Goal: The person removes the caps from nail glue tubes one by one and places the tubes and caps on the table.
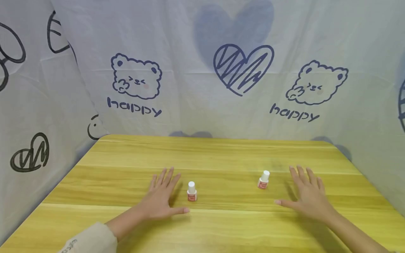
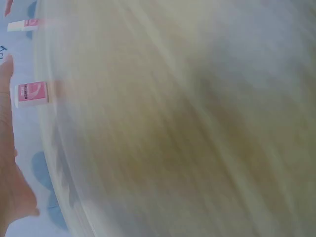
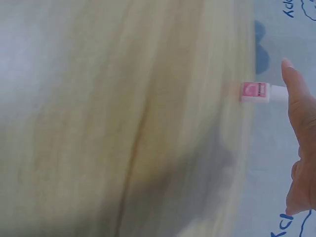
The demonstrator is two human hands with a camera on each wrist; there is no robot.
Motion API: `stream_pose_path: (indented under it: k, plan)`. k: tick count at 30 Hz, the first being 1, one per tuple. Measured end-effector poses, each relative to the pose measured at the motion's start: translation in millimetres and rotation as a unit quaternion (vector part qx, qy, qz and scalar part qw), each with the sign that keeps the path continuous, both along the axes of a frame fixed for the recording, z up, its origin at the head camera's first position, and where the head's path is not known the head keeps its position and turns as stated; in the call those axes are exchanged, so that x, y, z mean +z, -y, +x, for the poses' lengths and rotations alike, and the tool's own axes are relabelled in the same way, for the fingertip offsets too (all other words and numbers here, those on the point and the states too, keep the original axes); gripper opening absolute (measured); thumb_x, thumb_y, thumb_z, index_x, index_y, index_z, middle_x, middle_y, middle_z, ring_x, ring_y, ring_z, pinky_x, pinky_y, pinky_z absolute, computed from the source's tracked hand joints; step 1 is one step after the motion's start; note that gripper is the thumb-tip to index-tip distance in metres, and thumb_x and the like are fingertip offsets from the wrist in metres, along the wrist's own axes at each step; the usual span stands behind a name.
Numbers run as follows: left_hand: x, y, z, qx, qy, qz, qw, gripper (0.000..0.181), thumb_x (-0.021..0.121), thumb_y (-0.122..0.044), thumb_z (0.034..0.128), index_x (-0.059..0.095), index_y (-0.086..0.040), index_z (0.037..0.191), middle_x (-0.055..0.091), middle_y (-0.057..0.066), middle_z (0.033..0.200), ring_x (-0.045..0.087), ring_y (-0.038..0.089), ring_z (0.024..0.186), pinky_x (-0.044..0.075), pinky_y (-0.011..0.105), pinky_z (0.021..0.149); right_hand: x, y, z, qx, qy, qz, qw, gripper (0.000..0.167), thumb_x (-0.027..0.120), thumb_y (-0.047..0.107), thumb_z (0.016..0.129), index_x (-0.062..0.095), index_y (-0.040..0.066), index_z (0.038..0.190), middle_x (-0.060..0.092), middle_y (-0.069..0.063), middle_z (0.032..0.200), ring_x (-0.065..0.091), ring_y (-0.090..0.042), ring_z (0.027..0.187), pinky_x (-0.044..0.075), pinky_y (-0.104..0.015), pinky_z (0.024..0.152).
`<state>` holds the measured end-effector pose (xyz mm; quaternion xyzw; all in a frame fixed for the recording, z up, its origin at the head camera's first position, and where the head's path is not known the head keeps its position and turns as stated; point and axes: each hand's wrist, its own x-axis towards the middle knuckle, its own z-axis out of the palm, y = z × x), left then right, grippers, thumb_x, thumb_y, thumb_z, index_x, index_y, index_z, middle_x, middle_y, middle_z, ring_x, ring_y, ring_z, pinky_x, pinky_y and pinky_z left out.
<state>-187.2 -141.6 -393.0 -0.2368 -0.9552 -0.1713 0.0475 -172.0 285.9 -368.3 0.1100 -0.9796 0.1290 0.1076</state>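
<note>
Two small white bottles with pink labels and white caps stand upright on the wooden table (image 1: 221,228). The left bottle (image 1: 191,192) is just to the right of my left hand (image 1: 159,201), whose fingers are spread and hold nothing. My right hand (image 1: 311,200) is also spread, to the right of the right bottle (image 1: 263,180), apart from it. In the left wrist view, the near bottle (image 2: 32,93) shows beside the thumb, its cap out of sight. The right wrist view has the right bottle (image 3: 256,92) with its cap partly behind the thumb.
A white cloth (image 1: 190,116) with drawn hearts, bears and the word "happy" hangs behind the table. Another cloth with black drawings (image 1: 63,105) hangs along the left side. The table's far edge meets the back cloth.
</note>
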Motion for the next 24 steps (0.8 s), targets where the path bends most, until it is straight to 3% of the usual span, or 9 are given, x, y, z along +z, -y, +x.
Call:
stream_pose_path:
  k: [4,12,17,24]
  plan:
    - [1.8,-1.6,-2.5,-0.014,0.038,0.061,0.9973,0.101,0.066,-0.062,0.0722,0.028,-0.002,0.144,0.016,0.025,0.152,0.011,0.047,0.139,0.012,0.066,0.108,9.2,2.7,-3.0,0.008,-0.027,-0.018,0.9994,0.107,0.074,0.056,0.068,0.027,-0.005,0.142,0.028,-0.033,0.142,0.019,-0.056,0.129,0.016,-0.074,0.096]
    - [5.5,-3.2,-8.5,-0.040,0.072,0.137,0.9872,0.091,0.075,-0.045,0.0722,0.036,0.003,0.139,0.033,0.027,0.144,0.031,0.048,0.131,0.026,0.064,0.104,28.9,13.5,-5.7,0.050,-0.076,-0.064,0.9938,0.097,0.080,0.045,0.065,0.039,-0.006,0.136,0.040,-0.031,0.137,0.033,-0.054,0.123,0.030,-0.072,0.091]
    - [3.4,-4.1,-10.8,-0.042,0.074,0.180,0.9799,0.083,0.079,-0.037,0.0699,0.045,0.004,0.133,0.046,0.024,0.137,0.044,0.043,0.125,0.035,0.055,0.103,37.9,26.8,-4.4,0.076,-0.095,-0.101,0.9874,0.087,0.083,0.035,0.065,0.045,-0.005,0.133,0.045,-0.030,0.134,0.039,-0.050,0.121,0.034,-0.067,0.093]
    - [-0.4,-8.5,-11.7,-0.044,0.080,0.240,0.9666,0.065,0.081,-0.027,0.0699,0.056,0.006,0.121,0.060,0.022,0.122,0.058,0.036,0.110,0.048,0.045,0.093,38.8,48.7,-6.3,0.105,-0.110,-0.129,0.9800,0.079,0.084,0.029,0.063,0.052,-0.005,0.126,0.055,-0.027,0.126,0.050,-0.046,0.114,0.043,-0.059,0.091]
